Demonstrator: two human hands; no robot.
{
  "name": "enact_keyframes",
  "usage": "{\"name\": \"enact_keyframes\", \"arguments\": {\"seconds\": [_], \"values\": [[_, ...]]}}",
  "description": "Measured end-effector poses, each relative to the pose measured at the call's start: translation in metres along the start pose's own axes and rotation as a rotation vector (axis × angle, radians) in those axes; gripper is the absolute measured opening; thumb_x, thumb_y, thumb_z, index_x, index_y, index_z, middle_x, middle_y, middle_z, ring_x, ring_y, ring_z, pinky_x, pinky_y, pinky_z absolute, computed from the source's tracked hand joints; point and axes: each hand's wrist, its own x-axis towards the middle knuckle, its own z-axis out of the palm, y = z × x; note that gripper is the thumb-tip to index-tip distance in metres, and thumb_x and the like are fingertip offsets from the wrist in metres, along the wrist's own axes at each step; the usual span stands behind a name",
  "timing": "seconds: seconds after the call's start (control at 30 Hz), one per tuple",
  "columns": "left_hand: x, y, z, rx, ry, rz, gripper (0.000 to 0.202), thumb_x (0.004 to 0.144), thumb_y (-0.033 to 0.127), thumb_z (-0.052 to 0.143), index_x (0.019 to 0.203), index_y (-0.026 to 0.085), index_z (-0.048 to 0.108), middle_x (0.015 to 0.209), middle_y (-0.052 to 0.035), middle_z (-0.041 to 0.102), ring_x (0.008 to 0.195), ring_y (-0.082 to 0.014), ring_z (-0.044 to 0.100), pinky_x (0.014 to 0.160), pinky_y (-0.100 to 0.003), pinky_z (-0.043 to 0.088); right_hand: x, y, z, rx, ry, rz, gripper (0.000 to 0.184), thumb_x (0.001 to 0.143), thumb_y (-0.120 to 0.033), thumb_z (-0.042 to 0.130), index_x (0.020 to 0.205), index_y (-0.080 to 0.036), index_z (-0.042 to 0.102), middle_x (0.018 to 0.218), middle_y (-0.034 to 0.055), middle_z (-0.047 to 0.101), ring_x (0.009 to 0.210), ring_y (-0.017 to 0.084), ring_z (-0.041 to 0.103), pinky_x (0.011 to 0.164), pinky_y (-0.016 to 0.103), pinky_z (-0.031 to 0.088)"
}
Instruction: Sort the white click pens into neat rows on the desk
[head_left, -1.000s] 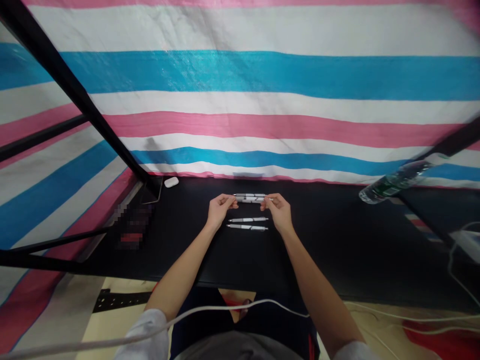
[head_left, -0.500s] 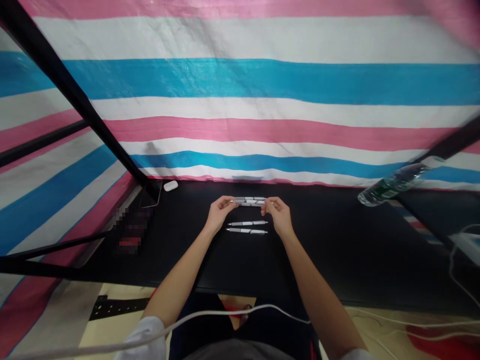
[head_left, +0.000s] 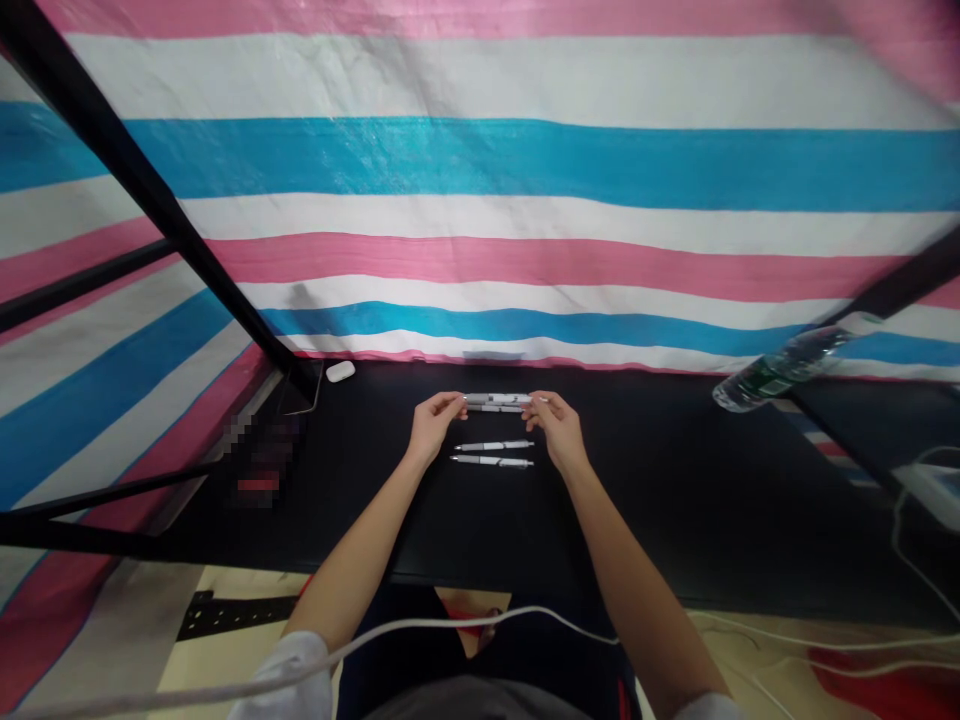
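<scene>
The fingertips of the left hand (head_left: 433, 425) and right hand (head_left: 559, 430) pinch opposite ends of slim white ballpoint pens (head_left: 496, 402) over a matte black tabletop (head_left: 660, 490). An even pinch would keep them level. The fingers hide the ends, and whether one pen or two is held is hard to tell. Two more white pens (head_left: 492, 461) lie just nearer the person.

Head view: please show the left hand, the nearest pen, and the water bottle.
left hand (head_left: 433, 425): head view, back of hand
nearest pen (head_left: 492, 461): head view, middle of barrel
water bottle (head_left: 761, 381): head view, bottle's label
</scene>
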Motion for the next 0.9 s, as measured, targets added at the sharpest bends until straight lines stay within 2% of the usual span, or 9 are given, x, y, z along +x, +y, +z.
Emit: {"name": "enact_keyframes", "arguments": {"seconds": [0.1, 0.33, 0.43, 0.5, 0.63, 0.7, 0.8, 0.9], "values": [[0.0001, 0.0013, 0.0000, -0.054, -0.013, -0.022, 0.030, 0.068, 0.037, 0.078, 0.086, 0.013, 0.072, 0.069, -0.0019, 0.067, 0.063, -0.0121, 0.061, 0.067, -0.027, 0.050, -0.0002, -0.0007, 0.0001, 0.022, -0.011, 0.011, 0.034, 0.069, -0.048, 0.075, 0.086, -0.019, 0.067, 0.079, 0.0068, 0.072, 0.065, 0.016, 0.065, 0.048, 0.025, 0.049], [0.0000, 0.0033, -0.0006, -0.050, -0.040, -0.003, 0.031, 0.066, 0.034, 0.079, 0.088, 0.014, 0.072, 0.073, -0.0030, 0.069, 0.067, -0.0138, 0.063, 0.072, -0.030, 0.052, -0.0008, -0.0002, -0.0007, 0.002, 0.037, 0.061, 0.033, 0.067, -0.047, 0.077, 0.072, -0.017, 0.065, 0.074, 0.0081, 0.073, 0.063, 0.016, 0.065, 0.048, 0.024, 0.050], [-0.0006, 0.0033, 0.0004, -0.074, -0.063, -0.027, 0.038, 0.065, 0.035, 0.081, 0.095, 0.014, 0.071, 0.079, -0.0043, 0.070, 0.074, -0.0160, 0.065, 0.074, -0.032, 0.053, -0.0010, -0.0015, -0.0009, 0.008, 0.041, 0.057, 0.034, 0.067, -0.048, 0.077, 0.072, -0.017, 0.064, 0.074, 0.0081, 0.073, 0.064, 0.017, 0.065, 0.048, 0.025, 0.050], [-0.0008, 0.0027, 0.0005, -0.059, -0.066, -0.055, 0.040, 0.067, 0.038, 0.079, 0.098, 0.014, 0.071, 0.079, -0.0056, 0.070, 0.074, -0.0163, 0.065, 0.070, -0.031, 0.053, -0.0013, -0.0024, -0.0005, 0.021, 0.039, 0.051, 0.034, 0.066, -0.048, 0.078, 0.073, -0.017, 0.064, 0.075, 0.0079, 0.073, 0.064, 0.017, 0.065, 0.049, 0.025, 0.051], [-0.0001, 0.0016, -0.0018, 0.019, -0.044, -0.039, 0.034, 0.073, 0.044, 0.073, 0.081, 0.011, 0.070, 0.069, -0.0051, 0.067, 0.060, -0.0121, 0.059, 0.057, -0.026, 0.048, -0.0015, -0.0025, 0.0006, 0.007, 0.028, 0.043, 0.035, 0.066, -0.048, 0.078, 0.076, -0.017, 0.065, 0.075, 0.0075, 0.073, 0.065, 0.017, 0.066, 0.048, 0.024, 0.050], [0.0004, 0.0017, -0.0027, 0.025, -0.059, -0.010, 0.031, 0.073, 0.041, 0.073, 0.081, 0.012, 0.070, 0.068, -0.0037, 0.066, 0.058, -0.0105, 0.057, 0.057, -0.025, 0.047, -0.0014, -0.0016, 0.0007, -0.009, 0.024, 0.042, 0.034, 0.067, -0.048, 0.077, 0.076, -0.017, 0.066, 0.075, 0.0073, 0.073, 0.065, 0.017, 0.066, 0.048, 0.024, 0.050], [0.0004, 0.0029, -0.0020, -0.025, -0.083, 0.020, 0.032, 0.069, 0.036, 0.077, 0.091, 0.014, 0.071, 0.078, -0.0034, 0.068, 0.068, -0.0121, 0.060, 0.064, -0.026, 0.050, -0.0009, -0.0006, 0.0006, -0.005, 0.030, 0.042, 0.034, 0.067, -0.048, 0.078, 0.076, -0.018, 0.065, 0.075, 0.0074, 0.073, 0.065, 0.017, 0.066, 0.047, 0.024, 0.050], [-0.0001, 0.0039, -0.0006, -0.049, -0.056, 0.022, 0.037, 0.067, 0.036, 0.079, 0.097, 0.016, 0.071, 0.085, -0.0045, 0.068, 0.078, -0.0150, 0.062, 0.067, -0.026, 0.051, -0.0007, -0.0003, 0.0003, -0.003, 0.031, 0.033, 0.034, 0.067, -0.048, 0.077, 0.078, -0.018, 0.065, 0.076, 0.0077, 0.073, 0.065, 0.018, 0.066, 0.047, 0.025, 0.050]]}}
